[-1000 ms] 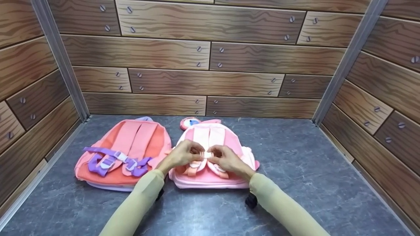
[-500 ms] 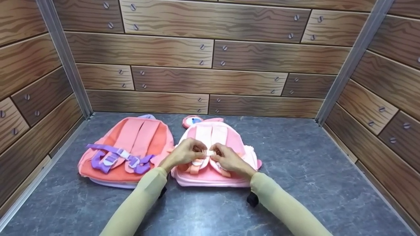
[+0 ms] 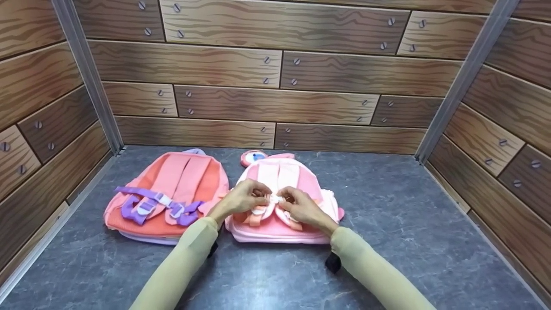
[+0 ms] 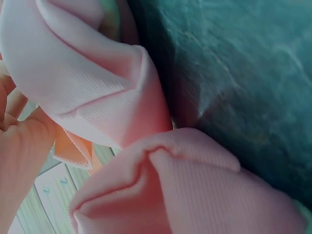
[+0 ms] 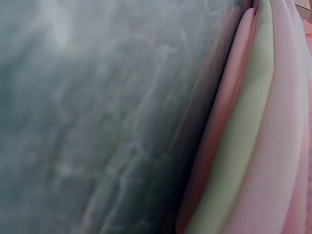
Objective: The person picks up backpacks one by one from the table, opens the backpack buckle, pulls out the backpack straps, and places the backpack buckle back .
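A pink backpack [image 3: 282, 234] lies on the table with its straps upward. Across its middle, a white buckle [image 3: 275, 198] sits between both hands. My left hand [image 3: 244, 198] pinches the buckle's left side, and my right hand [image 3: 301, 207] pinches its right side. The fingers hide much of the buckle, so I cannot tell whether its halves are joined. Orange webbing [image 3: 255, 221] hangs below on the shoulder straps. In the left wrist view, part of the left hand [image 4: 27, 146] shows at the edge beside pink fabric [image 4: 92, 92]. The right wrist view shows the backpack's side [image 5: 263, 161], not the hand.
A coral backpack [image 3: 150, 224] with purple straps and its own white buckle [image 3: 164, 199] lies close on the left. Behind the pink backpack is a plush piece with an eye [image 3: 254, 157]. Wood-patterned walls [image 3: 275, 69] enclose the dark marbled table [image 3: 387, 241].
The head view has shifted slightly, moving the whole scene a little. Both hands stay at the buckle with small finger movements; the backpacks keep their places.
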Demonstrator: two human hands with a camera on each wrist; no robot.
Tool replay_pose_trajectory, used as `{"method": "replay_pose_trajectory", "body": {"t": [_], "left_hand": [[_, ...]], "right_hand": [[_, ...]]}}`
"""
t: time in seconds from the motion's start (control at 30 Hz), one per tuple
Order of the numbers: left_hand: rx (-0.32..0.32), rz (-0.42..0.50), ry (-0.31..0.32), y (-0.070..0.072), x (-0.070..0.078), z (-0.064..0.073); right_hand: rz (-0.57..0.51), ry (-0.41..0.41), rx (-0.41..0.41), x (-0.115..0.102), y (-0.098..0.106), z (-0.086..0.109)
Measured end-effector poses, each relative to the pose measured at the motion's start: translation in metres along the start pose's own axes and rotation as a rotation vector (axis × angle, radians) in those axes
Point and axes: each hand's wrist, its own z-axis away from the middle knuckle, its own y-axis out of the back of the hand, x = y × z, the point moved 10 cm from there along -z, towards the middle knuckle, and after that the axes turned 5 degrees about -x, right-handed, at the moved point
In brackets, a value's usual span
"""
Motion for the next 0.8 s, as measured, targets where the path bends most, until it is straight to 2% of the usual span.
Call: {"method": "replay_pose_trajectory", "body": {"t": [0.23, 0.4, 0.5, 0.63, 0.8], "left_hand": [[0.011, 0.000, -0.019, 0.0032, -0.0013, 0.0027], [0.019, 0.020, -0.004, 0.0052, -0.0054, 0.0043], [0.025, 0.017, -0.023, 0.0068, -0.0026, 0.0029], [0.025, 0.008, -0.028, 0.0066, 0.0002, 0.0011], [0.032, 0.008, -0.007, 0.0061, -0.0022, 0.0018]], "right_hand": [[-0.047, 0.003, -0.031, 0.0006, 0.0019, -0.0017], [-0.109, 0.023, -0.107, 0.0040, -0.0012, -0.0008], [-0.107, 0.057, -0.131, 0.0010, 0.0011, -0.0001], [-0.107, 0.062, -0.122, -0.0002, 0.0061, 0.0003], [-0.180, 0.034, -0.111, 0.0034, 0.0084, 0.0007]]}}
